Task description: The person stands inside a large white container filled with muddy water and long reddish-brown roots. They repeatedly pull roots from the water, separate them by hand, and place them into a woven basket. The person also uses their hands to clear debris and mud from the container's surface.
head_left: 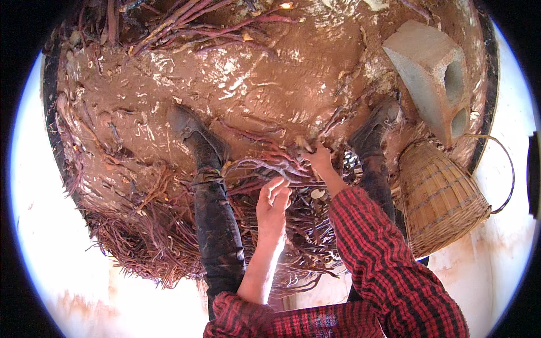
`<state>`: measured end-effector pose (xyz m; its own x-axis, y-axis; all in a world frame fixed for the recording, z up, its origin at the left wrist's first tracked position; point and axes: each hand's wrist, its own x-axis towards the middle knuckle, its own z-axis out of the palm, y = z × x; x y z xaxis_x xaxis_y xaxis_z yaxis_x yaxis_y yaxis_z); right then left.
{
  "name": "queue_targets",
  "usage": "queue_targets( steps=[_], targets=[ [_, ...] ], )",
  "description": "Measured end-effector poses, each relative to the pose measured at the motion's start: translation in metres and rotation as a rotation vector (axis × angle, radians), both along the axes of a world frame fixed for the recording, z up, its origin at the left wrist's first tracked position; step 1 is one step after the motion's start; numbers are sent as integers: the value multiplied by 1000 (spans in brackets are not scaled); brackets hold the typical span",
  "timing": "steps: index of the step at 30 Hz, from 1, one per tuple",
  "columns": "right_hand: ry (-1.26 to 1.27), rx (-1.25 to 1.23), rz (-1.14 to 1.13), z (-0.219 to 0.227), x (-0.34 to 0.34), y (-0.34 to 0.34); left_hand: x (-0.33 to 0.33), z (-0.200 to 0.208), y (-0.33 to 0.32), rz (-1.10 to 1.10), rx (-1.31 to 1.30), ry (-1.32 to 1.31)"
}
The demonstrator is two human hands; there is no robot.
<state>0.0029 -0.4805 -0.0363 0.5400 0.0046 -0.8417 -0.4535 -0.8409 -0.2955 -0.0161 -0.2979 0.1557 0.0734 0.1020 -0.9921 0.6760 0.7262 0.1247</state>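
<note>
My left hand point(272, 204) is raised just in front of a bundle of long purplish-brown roots point(276, 163). Its fingers are loosely bent and apart, with nothing visible between them. At the right end of that bundle, my right hand point(320, 160) is closed, its fingers pointing away from me. A small brownish piece shows at its fingertips, too small to make out. The roots lie on muddy ground between my two dark boots point(194, 128), and more of them pile up below and behind my hands.
A grey concrete block point(420, 53) with hollow openings lies at the far right. Beside my right leg, a woven basket point(442, 197) with a curved handle rests tilted. A tangled root heap point(152, 242) spreads at the left, and more roots point(191, 25) lie at the far side.
</note>
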Motion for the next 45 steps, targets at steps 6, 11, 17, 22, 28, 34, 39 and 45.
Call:
queue_targets(
  steps=[6,11,17,22,28,34,39,45],
  targets=[
    [386,429,268,79,45,41,-7,-6,2,55,216,189],
    [679,628,386,169,87,80,8,6,11,-4,-272,174],
    [685,567,-48,144,83,61,-7,-1,16,-134,-382,-5],
    [325,158,-387,17,41,15,-3,4,7,-39,-183,116],
    [162,-331,45,-31,12,73,-3,1,15,-147,-111,114],
    [112,100,147,-16,9,67,2,0,18,-57,158,100],
    [632,330,-187,75,64,75,-6,-4,17,-80,183,92],
    [827,549,-144,100,60,53,-11,-7,9,-69,15,4]
  ],
)
